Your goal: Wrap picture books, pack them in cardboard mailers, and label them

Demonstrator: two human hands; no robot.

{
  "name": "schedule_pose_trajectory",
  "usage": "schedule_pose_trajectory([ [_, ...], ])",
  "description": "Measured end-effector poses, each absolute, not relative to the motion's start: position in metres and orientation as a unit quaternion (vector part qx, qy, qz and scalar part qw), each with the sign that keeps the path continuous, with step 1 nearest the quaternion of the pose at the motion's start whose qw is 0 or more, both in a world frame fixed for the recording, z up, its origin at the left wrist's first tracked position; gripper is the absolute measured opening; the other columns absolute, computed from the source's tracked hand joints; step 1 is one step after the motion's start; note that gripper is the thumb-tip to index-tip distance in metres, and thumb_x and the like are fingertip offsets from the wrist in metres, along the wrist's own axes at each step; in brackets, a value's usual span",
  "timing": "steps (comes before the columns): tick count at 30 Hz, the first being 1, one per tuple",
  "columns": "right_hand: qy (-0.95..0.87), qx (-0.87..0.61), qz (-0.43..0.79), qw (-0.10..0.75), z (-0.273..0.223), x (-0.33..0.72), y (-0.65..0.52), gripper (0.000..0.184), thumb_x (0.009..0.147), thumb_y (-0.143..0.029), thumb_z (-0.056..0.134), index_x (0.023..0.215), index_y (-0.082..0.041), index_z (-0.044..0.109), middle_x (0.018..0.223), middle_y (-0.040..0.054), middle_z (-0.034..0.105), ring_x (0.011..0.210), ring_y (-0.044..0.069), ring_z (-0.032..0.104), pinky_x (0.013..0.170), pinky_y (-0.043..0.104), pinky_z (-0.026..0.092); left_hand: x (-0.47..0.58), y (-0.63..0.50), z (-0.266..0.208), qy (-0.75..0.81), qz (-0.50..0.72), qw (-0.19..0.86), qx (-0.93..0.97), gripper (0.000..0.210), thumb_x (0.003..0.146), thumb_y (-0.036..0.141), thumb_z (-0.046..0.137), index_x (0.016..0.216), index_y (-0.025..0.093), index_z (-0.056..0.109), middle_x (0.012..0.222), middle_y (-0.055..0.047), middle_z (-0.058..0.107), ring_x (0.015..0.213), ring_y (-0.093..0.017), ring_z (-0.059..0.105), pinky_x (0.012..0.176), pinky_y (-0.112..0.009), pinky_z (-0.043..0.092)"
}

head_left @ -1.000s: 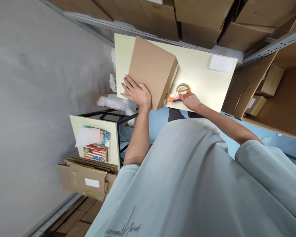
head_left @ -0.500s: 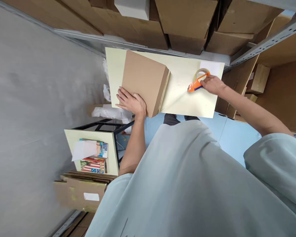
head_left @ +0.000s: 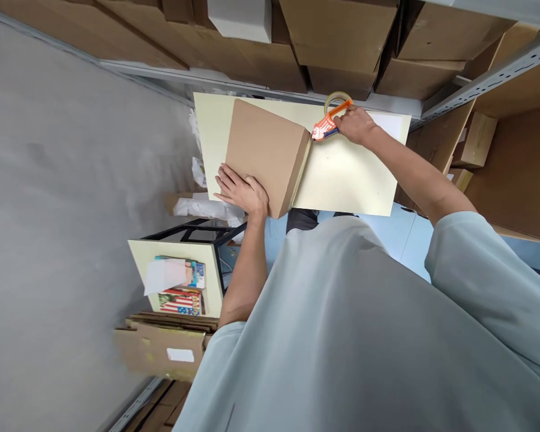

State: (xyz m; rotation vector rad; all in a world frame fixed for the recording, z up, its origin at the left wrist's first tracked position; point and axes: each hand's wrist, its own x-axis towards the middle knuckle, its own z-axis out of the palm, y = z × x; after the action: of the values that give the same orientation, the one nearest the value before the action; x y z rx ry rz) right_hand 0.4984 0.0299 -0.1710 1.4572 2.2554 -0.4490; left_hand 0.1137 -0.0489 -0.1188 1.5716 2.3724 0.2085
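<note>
A brown cardboard box (head_left: 266,153) rests at an angle on the left part of the pale table (head_left: 342,174). My left hand (head_left: 242,191) lies on its top near the front-left edge, fingers spread. In my right hand (head_left: 354,124) is an orange tape dispenser (head_left: 326,128) with a roll of tape on it. The dispenser's front end is at the box's far right corner; whether it touches the cardboard I cannot tell. Along the box's right side runs a yellowish strip of tape.
Cardboard boxes fill the shelf (head_left: 342,36) behind the table. An open carton (head_left: 513,174) stands at the right. To the left are a small table (head_left: 146,258) with books (head_left: 180,302), flattened cardboard (head_left: 153,348) and a grey wall (head_left: 72,180).
My right hand has moved left and away from me with the tape dispenser, up to the box's far right corner. The tape stretched between box and dispenser no longer shows. My left hand stays on the box.
</note>
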Motion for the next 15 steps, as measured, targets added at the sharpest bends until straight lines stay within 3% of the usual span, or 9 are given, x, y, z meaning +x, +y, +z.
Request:
schedule_pose_trajectory([
  [7, 0.791, 0.524, -0.186, 0.257, -0.127, 0.463, -0.042, 0.045, 0.11, -0.006, 0.036, 0.141, 0.002, 0.068, 0.124, 0.0277, 0.086, 0.111, 0.033, 0.081, 0.111, 0.045, 0.052, 0.053, 0.039, -0.117, 0.703, 0.082, 0.225, 0.67, 0.077, 0.108, 0.033, 0.053, 0.183, 0.022, 0.044, 0.194, -0.01, 0.038, 0.187, -0.032, 0.016, 0.152, -0.057, -0.012],
  [11, 0.772, 0.539, -0.216, 0.258, -0.113, 0.425, -0.09, 0.046, 0.111, -0.007, 0.034, 0.141, 0.001, 0.069, 0.122, 0.0271, 0.087, 0.112, 0.034, 0.082, 0.111, 0.044, 0.05, 0.026, 0.086, -0.114, 0.62, 0.09, 0.31, 0.716, 0.078, 0.111, 0.041, 0.058, 0.183, 0.02, 0.04, 0.195, -0.002, 0.036, 0.188, -0.033, 0.006, 0.148, -0.06, -0.027],
  [15, 0.733, 0.568, -0.254, 0.275, -0.101, 0.425, -0.125, 0.044, 0.113, -0.011, 0.038, 0.142, 0.0, 0.07, 0.124, 0.0267, 0.087, 0.118, 0.034, 0.082, 0.113, 0.043, 0.049, 0.013, 0.102, -0.113, 0.575, 0.091, 0.34, 0.739, 0.081, 0.11, 0.045, 0.059, 0.183, 0.017, 0.04, 0.195, -0.004, 0.034, 0.188, -0.036, 0.002, 0.147, -0.059, -0.029],
])
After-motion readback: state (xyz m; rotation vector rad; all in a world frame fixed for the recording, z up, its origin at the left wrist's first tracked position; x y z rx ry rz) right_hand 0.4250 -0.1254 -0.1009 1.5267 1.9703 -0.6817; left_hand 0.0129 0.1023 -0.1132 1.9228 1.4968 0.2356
